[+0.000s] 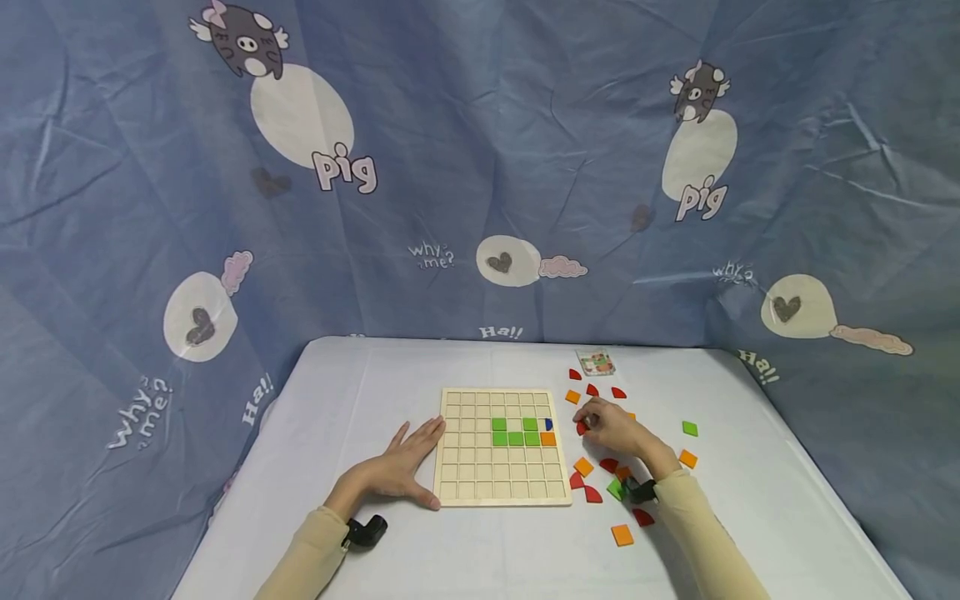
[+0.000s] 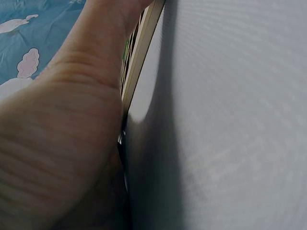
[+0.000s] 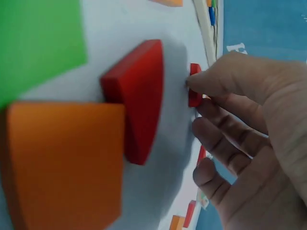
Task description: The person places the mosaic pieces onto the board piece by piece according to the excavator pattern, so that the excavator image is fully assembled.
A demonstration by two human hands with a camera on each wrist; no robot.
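Note:
A square wooden grid board (image 1: 465, 467) lies mid-table, holding several green square tiles (image 1: 515, 438), one orange square tile (image 1: 548, 439) and a small blue piece (image 1: 548, 425). My left hand (image 1: 405, 463) rests flat with fingers spread, fingertips and thumb at the board's left edge; the left wrist view shows mostly palm side and tablecloth. To the right of the board, my right hand (image 1: 617, 428) pinches a red quarter-circle piece (image 3: 194, 86) between thumb and forefinger, low over the table. The other fingers are loosely bent, and the forefinger is partly hidden behind the thumb.
Around the right hand lie loose red quarter-circles (image 1: 593, 495), orange squares (image 1: 622, 535) and green squares (image 1: 690, 428). A printed picture card (image 1: 596, 362) lies at the table's back right. Blue patterned cloth (image 1: 450, 192) hangs behind the white table (image 1: 375, 375).

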